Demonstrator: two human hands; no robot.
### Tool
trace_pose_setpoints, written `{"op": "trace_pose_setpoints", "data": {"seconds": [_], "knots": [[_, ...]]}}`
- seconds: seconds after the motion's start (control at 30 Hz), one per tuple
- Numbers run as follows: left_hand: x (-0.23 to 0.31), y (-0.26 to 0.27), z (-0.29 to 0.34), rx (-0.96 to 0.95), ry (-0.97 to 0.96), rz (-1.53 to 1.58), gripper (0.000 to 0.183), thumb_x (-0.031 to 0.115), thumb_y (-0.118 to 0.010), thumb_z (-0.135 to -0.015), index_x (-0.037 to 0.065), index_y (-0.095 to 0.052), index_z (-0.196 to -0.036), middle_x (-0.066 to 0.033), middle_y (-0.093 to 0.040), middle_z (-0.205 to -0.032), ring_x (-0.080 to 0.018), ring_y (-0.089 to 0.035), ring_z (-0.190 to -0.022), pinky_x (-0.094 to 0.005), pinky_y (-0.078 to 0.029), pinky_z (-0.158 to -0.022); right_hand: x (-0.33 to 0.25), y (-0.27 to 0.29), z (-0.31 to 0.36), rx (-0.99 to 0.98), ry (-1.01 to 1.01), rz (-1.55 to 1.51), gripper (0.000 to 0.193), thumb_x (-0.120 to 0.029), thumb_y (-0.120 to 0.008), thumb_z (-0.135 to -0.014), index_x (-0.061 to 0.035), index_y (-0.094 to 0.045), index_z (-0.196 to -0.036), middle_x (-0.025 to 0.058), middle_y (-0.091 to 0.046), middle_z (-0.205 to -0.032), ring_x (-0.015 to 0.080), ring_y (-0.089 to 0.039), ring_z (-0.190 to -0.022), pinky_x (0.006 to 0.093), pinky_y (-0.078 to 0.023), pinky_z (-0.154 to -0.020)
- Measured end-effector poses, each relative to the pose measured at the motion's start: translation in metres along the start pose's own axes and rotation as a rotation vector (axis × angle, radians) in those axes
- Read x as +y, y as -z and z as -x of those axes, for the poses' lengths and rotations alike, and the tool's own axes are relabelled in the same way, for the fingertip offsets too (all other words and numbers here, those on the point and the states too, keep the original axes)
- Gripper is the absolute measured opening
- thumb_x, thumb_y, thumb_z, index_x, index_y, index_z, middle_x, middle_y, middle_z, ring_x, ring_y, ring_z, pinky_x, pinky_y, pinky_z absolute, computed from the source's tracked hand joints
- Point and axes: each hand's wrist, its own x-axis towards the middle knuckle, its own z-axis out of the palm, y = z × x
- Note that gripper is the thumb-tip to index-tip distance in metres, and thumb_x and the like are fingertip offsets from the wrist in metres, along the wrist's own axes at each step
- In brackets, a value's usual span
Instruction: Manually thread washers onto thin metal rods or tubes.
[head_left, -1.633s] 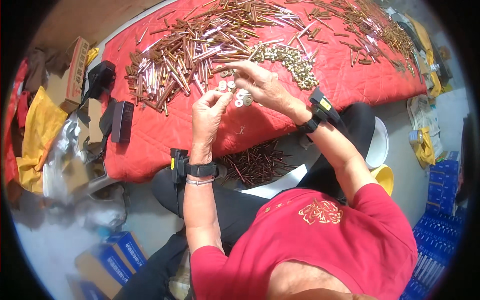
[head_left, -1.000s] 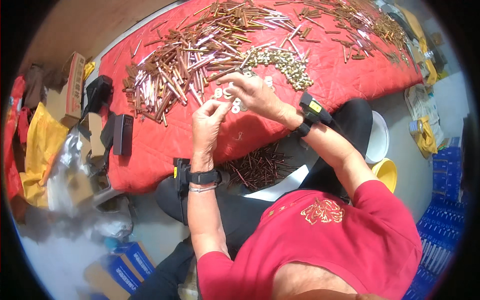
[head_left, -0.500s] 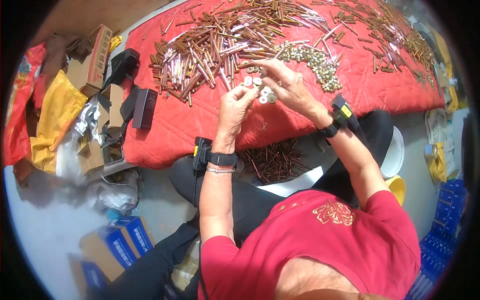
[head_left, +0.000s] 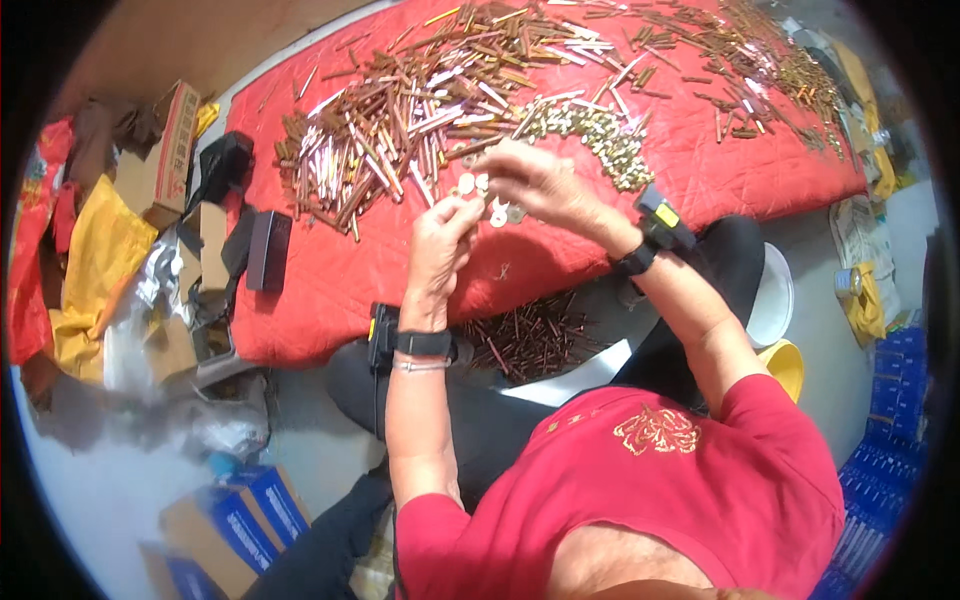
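My left hand point(head_left: 441, 243) is raised over the near part of the red quilted cover, thumb and fingertips pinched together. What it pinches is too small to make out. Close to its right hovers my right hand point(head_left: 548, 190), palm down, its fingers smeared by motion. Around and below the fingertips lie several pale round washers point(head_left: 498, 216). A band of small brass-coloured nuts or sleeves point(head_left: 600, 142) curves just beyond the right hand. Farther off, a big heap of copper-coloured metal rods or bolt shanks point(head_left: 400, 125) spreads over the red cover point(head_left: 340, 305).
A black box point(head_left: 268, 250) stands at the cover's left edge, beside cardboard and yellow bags point(head_left: 105, 265). Below the near edge are more dark rods point(head_left: 530, 335). White and yellow buckets point(head_left: 772, 300) sit by my right knee. Blue boxes point(head_left: 890, 410) are stacked at right; others point(head_left: 240, 510) lie lower left.
The whole view has shifted slightly. Both hands stay close together over the washers; the right hand's fingers have moved and are now blurred. The left keeps its pinch.
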Motion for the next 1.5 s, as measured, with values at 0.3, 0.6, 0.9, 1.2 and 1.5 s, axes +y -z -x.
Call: {"op": "trace_pose_setpoints", "data": {"seconds": [0.3, 0.6, 0.9, 1.2, 1.5], "knots": [[-0.016, -0.016, 0.006, 0.162, -0.436, -0.251, 0.013, 0.016, -0.064, -0.088, 0.004, -0.065, -0.082, 0.0059, -0.054, -0.067, -0.0008, -0.041, -0.056, -0.0179, -0.032, -0.05, -0.007, -0.021, 0.013, 0.065, -0.201, -0.242, 0.026, 0.0, -0.046, -0.092, -0.0057, -0.054, -0.116, 0.0045, -0.053, -0.089, 0.0079, -0.055, -0.063, 0.0215, -0.045, -0.053], [0.014, 0.059, -0.016, 0.415, -0.386, -0.371, 0.024, 0.023, -0.062, -0.088, 0.0, -0.068, -0.082, -0.0001, -0.062, -0.072, -0.0085, -0.052, -0.065, -0.0251, -0.043, -0.062, -0.033, 0.007, 0.031, -0.104, -0.148, -0.162, 0.016, -0.001, -0.053, -0.088, -0.0062, -0.059, -0.102, 0.0053, -0.056, -0.083, 0.0148, -0.057, -0.066, 0.028, -0.048, -0.057], [0.014, 0.104, -0.052, 0.793, -0.322, -1.58, 0.027, 0.014, -0.065, -0.076, 0.002, -0.057, -0.099, -0.0179, -0.055, -0.1, -0.039, -0.051, -0.101, -0.0487, -0.04, -0.087, 0.044, 0.042, 0.015, -0.112, -0.079, 0.222, 0.025, -0.006, -0.061, -0.081, -0.0037, -0.057, -0.105, 0.0123, -0.058, -0.099, 0.0314, -0.058, -0.093, 0.0386, -0.048, -0.082], [0.0, 0.095, -0.059, 0.795, -0.528, -1.684, 0.028, 0.001, -0.055, -0.071, 0.0, -0.053, -0.099, -0.0195, -0.051, -0.101, -0.0387, -0.048, -0.097, -0.0479, -0.039, -0.086, 0.178, 0.107, -0.076, 0.205, -0.146, 0.725, 0.023, 0.001, -0.052, -0.076, -0.0005, -0.058, -0.099, 0.0167, -0.058, -0.093, 0.0356, -0.058, -0.089, 0.0407, -0.048, -0.076], [0.003, 0.085, -0.074, 0.818, -0.475, -1.668, 0.034, 0.008, -0.058, -0.069, 0.0, -0.049, -0.1, -0.0201, -0.049, -0.1, -0.0378, -0.047, -0.1, -0.0491, -0.038, -0.085, 0.215, 0.083, -0.111, 0.089, -0.396, 1.013, 0.024, -0.009, -0.056, -0.073, -0.0034, -0.058, -0.095, 0.0194, -0.051, -0.107, 0.0364, -0.051, -0.099, 0.0452, -0.046, -0.083]]}}
